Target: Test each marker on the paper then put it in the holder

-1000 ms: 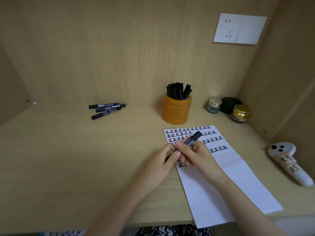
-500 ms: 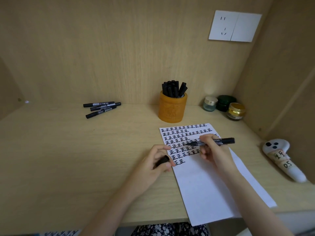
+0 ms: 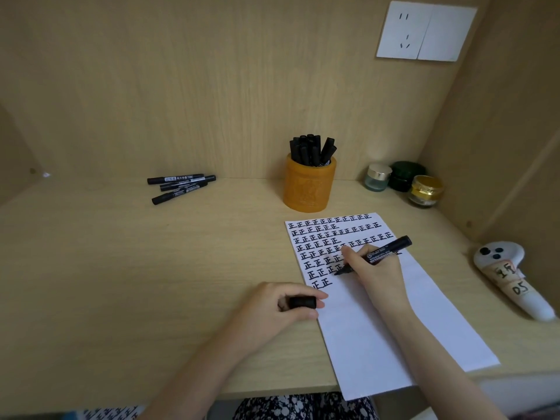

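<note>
My right hand [image 3: 374, 269] has lowered the marker [image 3: 377, 256] tip onto the paper [image 3: 378, 322] mid-frame; my left hand [image 3: 281, 307] pinches its cap [image 3: 301, 302].

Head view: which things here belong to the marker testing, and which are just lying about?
Job: marker in the right hand, tip at the paper; its cap in the left hand; orange holder with stored markers; three loose markers at far left.
Lying about: three small jars, white controller, wall socket.
</note>
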`<state>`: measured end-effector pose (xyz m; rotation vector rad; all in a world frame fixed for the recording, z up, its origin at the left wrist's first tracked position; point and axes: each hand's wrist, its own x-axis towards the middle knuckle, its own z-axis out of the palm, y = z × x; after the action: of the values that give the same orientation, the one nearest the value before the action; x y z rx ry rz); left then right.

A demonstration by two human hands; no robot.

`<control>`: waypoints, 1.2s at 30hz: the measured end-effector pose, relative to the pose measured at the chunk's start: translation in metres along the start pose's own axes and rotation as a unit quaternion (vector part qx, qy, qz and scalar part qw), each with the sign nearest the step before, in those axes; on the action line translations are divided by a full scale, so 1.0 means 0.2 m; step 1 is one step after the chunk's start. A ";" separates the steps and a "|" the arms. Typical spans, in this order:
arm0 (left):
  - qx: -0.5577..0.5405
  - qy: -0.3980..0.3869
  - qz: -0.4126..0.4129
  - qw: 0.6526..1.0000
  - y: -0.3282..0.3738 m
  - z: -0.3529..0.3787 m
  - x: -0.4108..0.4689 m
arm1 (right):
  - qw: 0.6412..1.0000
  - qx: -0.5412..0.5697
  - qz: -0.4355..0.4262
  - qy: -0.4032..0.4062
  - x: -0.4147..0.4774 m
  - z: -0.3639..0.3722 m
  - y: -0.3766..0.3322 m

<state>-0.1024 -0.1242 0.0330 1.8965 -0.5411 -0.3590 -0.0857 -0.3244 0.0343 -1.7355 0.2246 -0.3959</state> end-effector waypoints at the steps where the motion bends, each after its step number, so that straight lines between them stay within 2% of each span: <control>1: 0.004 0.000 -0.001 1.000 0.00 0.00 0.00 | 1.000 -0.008 0.000 0.002 0.00 0.00 0.01; 17: 0.040 -0.001 0.002 0.999 -0.02 0.00 0.02 | 0.998 -0.064 -0.014 -0.003 0.00 0.02 0.04; 25: 0.040 -0.006 -0.001 0.999 -0.03 0.00 0.02 | 0.996 -0.079 -0.023 0.035 0.00 0.01 0.04; 30: 0.039 -0.003 -0.001 0.999 -0.02 0.00 0.01 | 0.998 -0.056 -0.013 0.026 0.01 0.01 0.04; 36: 0.044 -0.004 0.001 0.999 -0.02 0.01 0.01 | 0.996 -0.084 -0.013 0.015 0.00 0.01 0.04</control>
<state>-0.1006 -0.1250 0.0295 1.9796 -0.5712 -0.3464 -0.0840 -0.3234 0.0267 -1.9001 0.2638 -0.4322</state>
